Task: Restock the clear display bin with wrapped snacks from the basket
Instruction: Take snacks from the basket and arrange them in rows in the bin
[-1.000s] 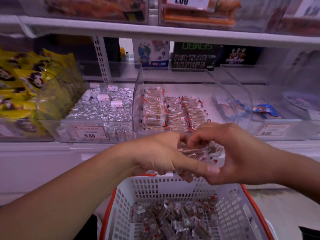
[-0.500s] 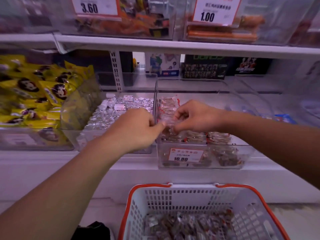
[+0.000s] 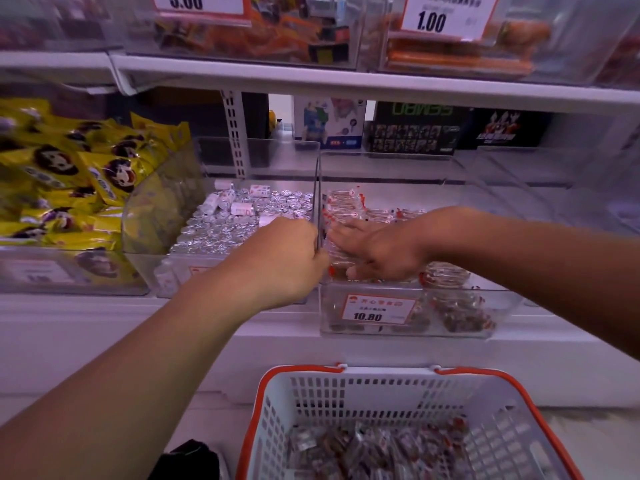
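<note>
- Scanning from your far left: yellow snack bags [image 3: 69, 174] piled in a clear bin, well left of your left hand, nothing touching them.
- Next bin over, silver foil-wrapped pieces [image 3: 235, 220] sit just behind and left of your left hand.
- Your left hand [image 3: 287, 258] is curled into a fist at the clear wall between the two bins; the knuckles hide the fingertips, so you cannot tell whether it pinches the wall edge or a wrapper.
- The clear display bin [image 3: 408, 317] starts right at that wall, directly right of your left hand, with an orange 10.80 price tag [image 3: 379, 308] on its front, below your right hand.
- Your right hand [image 3: 381, 251] is inside the bin, palm down, fingers straight and slightly spread, pointing left toward your left hand, lying flat on the wrapped snacks [image 3: 346, 206].
- Snack rows run behind your right fingers to the back of the bin; more stacked wrappers sit just right of your right wrist and lower front.
- The two hands are near each other, the bin wall between them.
- The basket [image 3: 346, 393], white with an orange rim, sits below both hands, mostly under your right forearm; loose wrapped snacks lie on its bottom.
- Upper shelf above both hands: bins with 3.60 tag [image 3: 201, 3] and 1.00 tag [image 3: 446, 17].
</note>
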The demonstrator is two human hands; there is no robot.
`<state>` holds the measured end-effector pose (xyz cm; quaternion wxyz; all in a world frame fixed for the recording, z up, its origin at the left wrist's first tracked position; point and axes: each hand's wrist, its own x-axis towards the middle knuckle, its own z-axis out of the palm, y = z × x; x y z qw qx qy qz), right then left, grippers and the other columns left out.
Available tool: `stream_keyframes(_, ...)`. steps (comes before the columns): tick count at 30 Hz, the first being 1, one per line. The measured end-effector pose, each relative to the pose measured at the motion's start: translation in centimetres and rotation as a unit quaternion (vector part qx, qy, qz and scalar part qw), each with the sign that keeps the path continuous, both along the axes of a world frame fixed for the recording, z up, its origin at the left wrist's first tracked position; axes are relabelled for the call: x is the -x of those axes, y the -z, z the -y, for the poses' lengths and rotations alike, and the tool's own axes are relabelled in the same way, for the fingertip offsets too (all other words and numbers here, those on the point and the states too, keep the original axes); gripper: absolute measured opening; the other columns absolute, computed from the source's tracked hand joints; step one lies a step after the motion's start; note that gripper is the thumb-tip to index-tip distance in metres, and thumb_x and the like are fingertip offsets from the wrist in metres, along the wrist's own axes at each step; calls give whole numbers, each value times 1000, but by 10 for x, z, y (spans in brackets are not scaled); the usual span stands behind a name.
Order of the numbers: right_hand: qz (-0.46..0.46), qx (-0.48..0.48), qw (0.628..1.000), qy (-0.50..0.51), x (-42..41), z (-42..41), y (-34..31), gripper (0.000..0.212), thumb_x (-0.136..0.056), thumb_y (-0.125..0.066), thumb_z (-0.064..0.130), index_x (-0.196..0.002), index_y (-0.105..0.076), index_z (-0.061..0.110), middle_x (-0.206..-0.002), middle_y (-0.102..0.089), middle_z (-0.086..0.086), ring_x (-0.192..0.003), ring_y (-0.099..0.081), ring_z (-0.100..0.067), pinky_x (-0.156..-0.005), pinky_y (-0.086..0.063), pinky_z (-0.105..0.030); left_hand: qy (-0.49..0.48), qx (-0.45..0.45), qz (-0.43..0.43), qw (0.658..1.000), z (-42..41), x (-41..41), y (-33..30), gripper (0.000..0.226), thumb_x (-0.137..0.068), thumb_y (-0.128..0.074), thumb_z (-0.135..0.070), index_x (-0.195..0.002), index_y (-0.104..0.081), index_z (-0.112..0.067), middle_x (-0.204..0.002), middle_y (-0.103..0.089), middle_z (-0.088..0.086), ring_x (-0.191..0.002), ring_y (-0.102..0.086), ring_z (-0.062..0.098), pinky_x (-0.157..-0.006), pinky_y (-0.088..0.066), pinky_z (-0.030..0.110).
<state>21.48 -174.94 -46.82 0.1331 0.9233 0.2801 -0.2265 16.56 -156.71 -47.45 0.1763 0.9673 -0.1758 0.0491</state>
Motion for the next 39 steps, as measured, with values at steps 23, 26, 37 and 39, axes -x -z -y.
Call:
stream_keyframes(23, -11, -343, 907, 244, 174, 49, 256, 20, -86, -63, 29, -104, -68, 21, -103, -71, -6, -98, -66, -24, -83, -49, -31, 51, -200, -489, 848, 46, 70, 145, 33, -93, -60, -38, -98, -68, -6, -93, -72, 11, -81, -73, 27, -64, -60, 31)
stream_keyframes(26, -176, -195, 909, 324, 213, 73, 324, 79, -77, -71, 45, -144, -43, 16, -148, -44, -14, -138, -40, -30, -110, -31, -32, 62, -231, -485, 841, 54, 100, 206, 41, -98, -54, -41, -123, -61, -9, -121, -62, 13, -110, -62, 31, -62, -51, 15)
stream_keyframes(37, -110, -259, 775, 566, 218, 101, 413, 128, -58, -80, 61, -154, -1, 31, -155, -13, -14, -133, -37, -38, -107, -41, -42, -402, 183, -541, 716, 87, 145, 379, 105, -90, -62, -54, -157, 7, -11, -164, -9, 15, -146, -24, 39, -114, -33, 48)
stream_keyframes(39, -101, -245, 805, 531, 214, 92, 420, 140, -48, -81, 66, -153, 6, 36, -160, 2, -16, -147, -10, -41, -117, -23, -50, -467, 206, -474, 718, 91, 131, 396, 105, -88, -65, -52, -158, 1, -9, -164, -10, 14, -146, -23, 39, -115, -31, 49)
